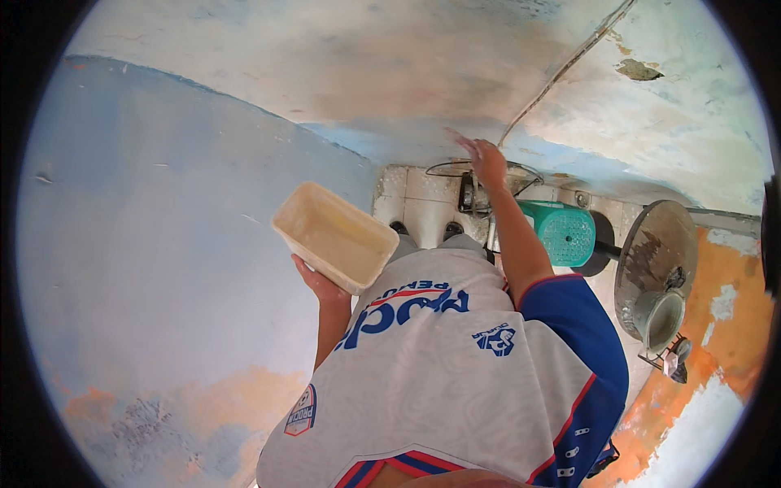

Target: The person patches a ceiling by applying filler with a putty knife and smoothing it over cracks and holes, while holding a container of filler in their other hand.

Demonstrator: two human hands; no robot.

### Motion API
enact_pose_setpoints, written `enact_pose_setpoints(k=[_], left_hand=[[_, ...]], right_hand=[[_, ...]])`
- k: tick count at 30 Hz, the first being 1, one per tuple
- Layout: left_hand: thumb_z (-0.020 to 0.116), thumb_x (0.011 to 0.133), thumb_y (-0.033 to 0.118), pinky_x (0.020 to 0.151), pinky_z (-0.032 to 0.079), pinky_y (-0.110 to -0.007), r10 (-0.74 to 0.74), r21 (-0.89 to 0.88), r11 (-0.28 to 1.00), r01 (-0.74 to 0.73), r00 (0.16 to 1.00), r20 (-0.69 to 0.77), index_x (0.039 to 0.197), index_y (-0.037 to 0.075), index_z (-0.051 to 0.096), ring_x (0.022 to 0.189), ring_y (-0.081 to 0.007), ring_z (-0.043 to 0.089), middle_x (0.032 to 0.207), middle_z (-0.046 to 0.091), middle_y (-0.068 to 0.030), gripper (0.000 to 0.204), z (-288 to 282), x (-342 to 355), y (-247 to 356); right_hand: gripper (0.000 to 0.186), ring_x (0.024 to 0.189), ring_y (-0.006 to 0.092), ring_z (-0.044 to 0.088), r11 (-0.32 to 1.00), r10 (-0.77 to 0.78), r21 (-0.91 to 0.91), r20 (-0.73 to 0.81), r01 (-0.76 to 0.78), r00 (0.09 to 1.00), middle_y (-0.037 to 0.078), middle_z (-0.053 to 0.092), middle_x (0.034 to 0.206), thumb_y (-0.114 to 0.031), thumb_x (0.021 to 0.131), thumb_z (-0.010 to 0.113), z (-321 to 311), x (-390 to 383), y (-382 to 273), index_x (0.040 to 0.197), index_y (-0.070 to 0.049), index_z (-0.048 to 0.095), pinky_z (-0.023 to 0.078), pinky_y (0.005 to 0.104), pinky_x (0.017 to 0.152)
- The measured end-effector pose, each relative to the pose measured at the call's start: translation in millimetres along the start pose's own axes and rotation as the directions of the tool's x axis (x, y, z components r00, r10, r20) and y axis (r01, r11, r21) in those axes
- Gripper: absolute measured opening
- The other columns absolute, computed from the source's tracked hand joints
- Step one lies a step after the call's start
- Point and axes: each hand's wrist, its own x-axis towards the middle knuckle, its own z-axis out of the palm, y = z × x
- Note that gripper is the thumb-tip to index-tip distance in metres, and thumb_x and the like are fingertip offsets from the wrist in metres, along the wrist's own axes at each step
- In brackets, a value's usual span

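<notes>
My left hand (319,283) grips the side of a cream rectangular plastic container (332,236), pale and smeared inside, held out at the middle left beside my shirt. My right hand (488,163) is raised in front of the mottled wall (407,73), near a thin cable (561,73) running along it. Its fingers, or something thin between them, are smeared by motion at the tip, so I cannot tell whether it holds anything.
My feet stand on a tiled floor (399,185). At the right are a green stool (561,228), a dark object with a wire loop (472,192), a round stained tabletop (647,244) and a metal pot (659,317). A pale blue wall (163,228) rises at left.
</notes>
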Motion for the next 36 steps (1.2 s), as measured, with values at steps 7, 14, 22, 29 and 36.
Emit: enact_pose_setpoints(k=[7,14,22,29,36], left_hand=[[0.031,0.106,0.058,0.111,0.044,-0.046,0.034,0.022,0.999,-0.034,0.999,-0.007,0.15,0.012,0.041,0.133,-0.0302,0.05,0.149,0.05,-0.0089,0.064,24.1,-5.2,-14.4],[0.03,0.104,0.064,0.113,0.042,-0.045,0.043,0.076,0.996,-0.047,0.998,0.056,0.154,0.015,0.037,0.138,-0.0311,0.046,0.155,0.044,-0.0083,0.07,53.3,-12.8,-12.9],[0.029,0.104,0.063,0.114,0.041,-0.046,0.033,-0.055,0.998,-0.028,0.994,0.102,0.156,0.015,0.035,0.139,-0.0328,0.045,0.156,0.042,-0.0087,0.071,31.7,-4.2,-13.8],[0.025,0.104,0.063,0.115,0.04,-0.047,0.026,-0.002,1.0,-0.026,0.998,0.061,0.156,0.016,0.034,0.14,-0.0329,0.044,0.158,0.039,-0.0078,0.07,27.8,4.4,-17.1],[0.029,0.104,0.062,0.115,0.039,-0.046,-0.044,0.013,0.999,0.043,0.992,0.12,0.156,0.017,0.033,0.14,-0.0313,0.044,0.157,0.04,-0.0077,0.069,53.0,0.1,-4.2]], right_hand=[[0.025,0.096,0.0352,0.067,0.967,0.248,0.124,-0.231,-0.224,0.941,0.01,0.071,0.103,-0.033,0.097,0.058,-5.2,31.1,11.4,0.112,-0.018,0.071,0.055,0.0482,0.078],[0.027,0.096,0.0367,0.068,0.998,-0.059,0.022,-0.238,0.066,0.97,0.017,0.071,0.103,-0.034,0.096,0.065,6.4,-3.0,6.8,0.108,-0.011,0.073,0.055,0.0473,0.077],[0.027,0.099,0.0353,0.068,0.99,0.133,-0.005,-0.291,-0.141,0.947,0.011,0.072,0.107,-0.034,0.1,0.058,-20.4,9.5,60.3,0.111,-0.014,0.073,0.056,0.0452,0.081],[0.022,0.098,0.0319,0.068,0.985,-0.154,-0.072,0.018,0.155,0.988,0.008,0.072,0.103,-0.027,0.099,0.055,7.1,-12.9,2.5,0.114,-0.017,0.07,0.056,0.0451,0.082],[0.026,0.097,0.0319,0.068,0.983,0.02,-0.182,-0.071,-0.033,0.997,0.009,0.073,0.105,-0.035,0.1,0.056,-10.0,38.6,-8.8,0.111,-0.017,0.072,0.056,0.0454,0.08]])
